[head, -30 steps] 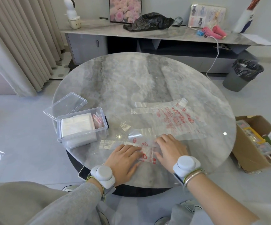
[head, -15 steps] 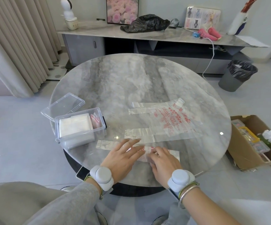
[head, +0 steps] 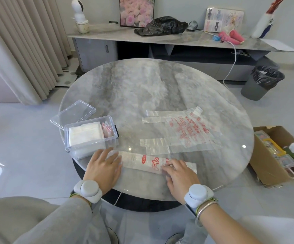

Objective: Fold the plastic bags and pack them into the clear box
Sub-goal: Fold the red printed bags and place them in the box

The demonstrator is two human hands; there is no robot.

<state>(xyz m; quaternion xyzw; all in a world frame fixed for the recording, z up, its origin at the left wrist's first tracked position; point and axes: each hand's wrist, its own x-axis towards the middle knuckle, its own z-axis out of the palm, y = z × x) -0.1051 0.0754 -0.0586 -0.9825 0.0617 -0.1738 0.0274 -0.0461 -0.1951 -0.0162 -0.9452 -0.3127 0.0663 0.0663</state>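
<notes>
Head view, nearest first: a grey sleeve covers the left arm, the right forearm is bare, and each wrist carries a pale round device, with a silver bangle behind the right one. Both hands lie on the near edge of the round marble worktop. The left hand is flat, its fingers released and straight, pressing the left end of a plastic bag folded into a long narrow strip with red print. The right hand presses the strip's right part, its fingers stretched over the plastic and grasping nothing. Just beyond the left hand stands the clear box, open, holding a white stack and, upright at its right end, a few folded red-printed bags; its hinged lid lies open behind it, over the worktop's edge. Past the strip, right of the box and apart from it, a second bag lies spread flat with its handles pointing left. On the floor to the right sits an open cardboard box, farther back a grey bin with a black liner. Against the far wall a low cabinet carries a crumpled black bag and a framed picture of pink roses; curtains hang at the left.
</notes>
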